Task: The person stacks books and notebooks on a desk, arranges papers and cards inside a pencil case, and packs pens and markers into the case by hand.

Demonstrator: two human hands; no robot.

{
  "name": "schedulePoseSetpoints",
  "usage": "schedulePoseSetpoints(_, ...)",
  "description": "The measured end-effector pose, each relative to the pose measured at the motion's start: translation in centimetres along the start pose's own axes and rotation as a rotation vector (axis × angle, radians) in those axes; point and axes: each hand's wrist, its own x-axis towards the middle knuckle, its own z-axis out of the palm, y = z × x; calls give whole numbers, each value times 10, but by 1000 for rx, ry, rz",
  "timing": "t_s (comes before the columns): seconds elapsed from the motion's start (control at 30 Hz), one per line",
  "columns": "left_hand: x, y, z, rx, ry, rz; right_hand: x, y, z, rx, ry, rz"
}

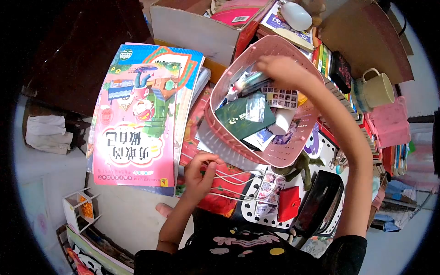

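My left hand (pixel 200 178) has its fingers curled around a looped white cable (pixel 236 174), whose strands spread right over the table. My right hand (pixel 280 71) reaches over the far side of a pink plastic basket (pixel 214 120), fingers bent downward; what they grip, if anything, is hidden. Just below those fingers lies a clear, bluish item (pixel 253 81) of a kind I cannot make out. The basket also holds a dark green booklet (pixel 236 120), a sheet of small pictures (pixel 282 97) and a white roll (pixel 284 120).
A stack of books with a pink cover (pixel 133 156) lies to the left. Near me are a red wallet (pixel 288 204), a black case (pixel 319 201) and picture cards (pixel 268 195). Behind stand a cardboard box (pixel 192 32), a mug (pixel 376 89) and rows of books.
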Motion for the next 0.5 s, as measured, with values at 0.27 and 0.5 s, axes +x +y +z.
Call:
schedulePoseSetpoints(0.27, 13, 32, 10, 27, -121, 245, -106, -18, -59, 1074, 453, 671)
schedulePoseSetpoints(0.5, 20, 88, 76, -128, -869, 258, -199, -147, -54, 2040, 602, 612)
